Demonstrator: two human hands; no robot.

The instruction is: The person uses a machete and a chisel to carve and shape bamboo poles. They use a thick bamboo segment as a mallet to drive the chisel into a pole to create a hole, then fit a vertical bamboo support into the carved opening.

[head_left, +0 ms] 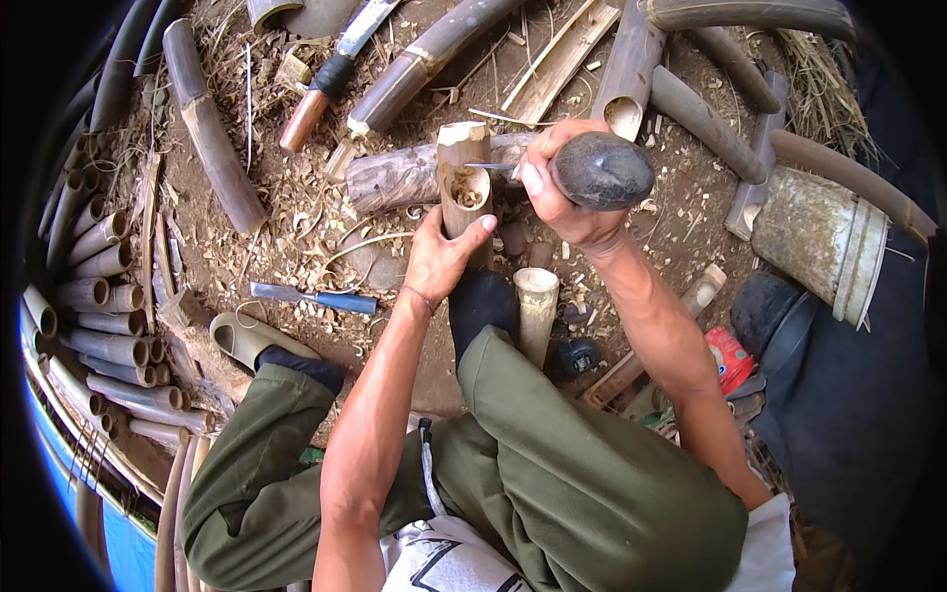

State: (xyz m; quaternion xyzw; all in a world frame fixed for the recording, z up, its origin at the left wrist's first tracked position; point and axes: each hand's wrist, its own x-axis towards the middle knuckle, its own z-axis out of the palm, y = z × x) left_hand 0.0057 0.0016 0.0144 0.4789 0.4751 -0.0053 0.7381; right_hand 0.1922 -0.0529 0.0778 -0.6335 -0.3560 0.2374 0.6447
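Note:
My left hand (444,259) is wrapped round the lower part of an upright bamboo piece (464,225), thumb along its near side. An opening is cut in the bamboo's face, with pale, rough material inside. My right hand (572,202) is closed on a tool (604,172) with a dark, rounded, bulging handle. Its thin metal blade points left, and the tip reaches the opening's edge. Behind the bamboo lies a short log (395,181). A pale-topped bamboo piece (536,306) stands beside my dark-socked foot (483,306).
A blue-handled chisel (340,301) lies among shavings at left. Farther off are a large wooden-handled knife (321,94) and several bamboo lengths (212,128). More bamboo (104,347) is stacked at far left. At right are a dirty bucket (817,237) and a red packet (728,359).

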